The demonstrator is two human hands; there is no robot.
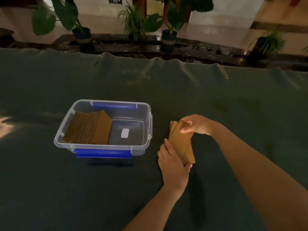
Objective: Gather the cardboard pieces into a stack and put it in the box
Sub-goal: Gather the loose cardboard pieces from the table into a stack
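A small stack of brown cardboard pieces [182, 143] is held above the dark green table, just right of the box. My left hand [173, 165] grips the stack's near end from below. My right hand [197, 125] pinches its far end from above; the far edges are slightly fanned. The clear plastic box [145, 129] with blue latches sits left of my hands. Its left half holds a row of several cardboard pieces [89, 129] leaning to the left. The right half of the box floor is bare, with a white label on it.
The dark green table cover [233, 97] stretches all around; its wrinkled far edge runs across the upper view. Beyond it stand potted plants [169, 35] on a dark ledge.
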